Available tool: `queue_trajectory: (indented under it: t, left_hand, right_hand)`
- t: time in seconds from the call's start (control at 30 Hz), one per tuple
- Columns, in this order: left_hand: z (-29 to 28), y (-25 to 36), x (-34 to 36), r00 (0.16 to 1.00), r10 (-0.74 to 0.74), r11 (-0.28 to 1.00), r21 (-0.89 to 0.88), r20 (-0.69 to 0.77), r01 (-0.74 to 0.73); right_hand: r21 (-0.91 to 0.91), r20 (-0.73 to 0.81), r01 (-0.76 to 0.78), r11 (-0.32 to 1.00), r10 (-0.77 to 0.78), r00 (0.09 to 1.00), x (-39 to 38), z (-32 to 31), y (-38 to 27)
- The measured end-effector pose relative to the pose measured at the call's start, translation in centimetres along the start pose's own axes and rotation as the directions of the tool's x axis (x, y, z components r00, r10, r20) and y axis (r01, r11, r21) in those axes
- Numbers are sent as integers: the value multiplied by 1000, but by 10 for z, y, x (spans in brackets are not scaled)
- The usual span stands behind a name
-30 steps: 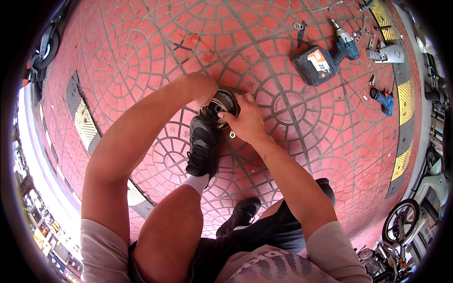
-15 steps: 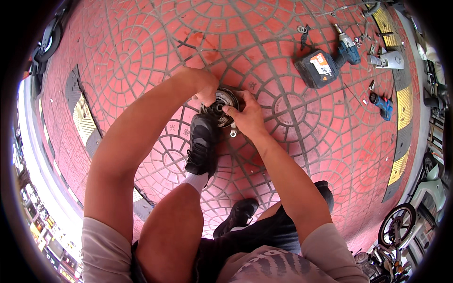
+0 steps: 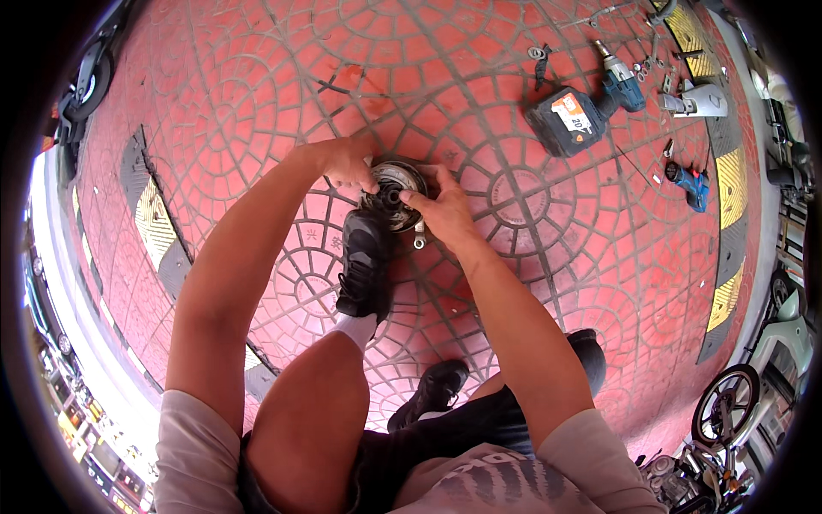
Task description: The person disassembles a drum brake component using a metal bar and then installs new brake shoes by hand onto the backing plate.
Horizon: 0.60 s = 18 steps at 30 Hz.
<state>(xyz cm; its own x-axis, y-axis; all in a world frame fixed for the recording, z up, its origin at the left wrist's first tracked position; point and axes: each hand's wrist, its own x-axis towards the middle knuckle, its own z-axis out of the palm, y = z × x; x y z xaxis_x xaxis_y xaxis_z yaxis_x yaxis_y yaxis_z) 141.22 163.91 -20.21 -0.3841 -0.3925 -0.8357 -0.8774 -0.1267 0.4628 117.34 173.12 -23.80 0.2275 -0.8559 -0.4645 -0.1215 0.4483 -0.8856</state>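
A round, greasy metal brake plate [image 3: 413, 177] with a hub in its middle rests on the ground at the toe of my black shoe [image 3: 366, 248]. From its lower edge sticks a small lever arm with an eyed end [image 3: 419, 240]. My right hand [image 3: 445, 210] grips the plate's right side, thumb on the face near the hub, fingers over the far rim. At the left rim, my left hand [image 3: 348, 164] is closed, its fingers curled and a fingertip by the plate. Whatever those fingers may hold is hidden.
A cordless impact wrench [image 3: 623, 92] with a big battery lies at upper right. Beyond it are several washers, a grey-white metal part [image 3: 704, 101] and a small blue power tool [image 3: 689, 187]. Yellow-black ramp strips [image 3: 730, 193] edge the red paving; a motorcycle wheel [image 3: 725, 407] stands lower right.
My left hand has drawn back to the left from over the plate, uncovering more of its face. The right hand keeps its grip. The view has shifted slightly.
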Motion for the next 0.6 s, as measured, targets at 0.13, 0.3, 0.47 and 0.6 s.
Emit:
queue_trajectory:
  t: [0.13,0.3,0.47,0.6]
  left_hand:
    - [35,-18,-16,988,-43,881,-472,-149,-33]
    - [53,-20,-23,957,-96,899,-437,-275,-36]
    - [60,-15,-27,956,-163,934,-351,-244,70]
    - [79,-41,-26,966,-122,833,-552,-228,-25]
  right_hand:
    - [-90,39,62,994,-59,997,-4,-6,5]
    - [-317,130,236,919,-204,970,-21,-12,1]
    - [-403,75,253,879,-244,967,-25,-8,5]
    - [-342,71,244,907,-234,970,-25,-1,8]
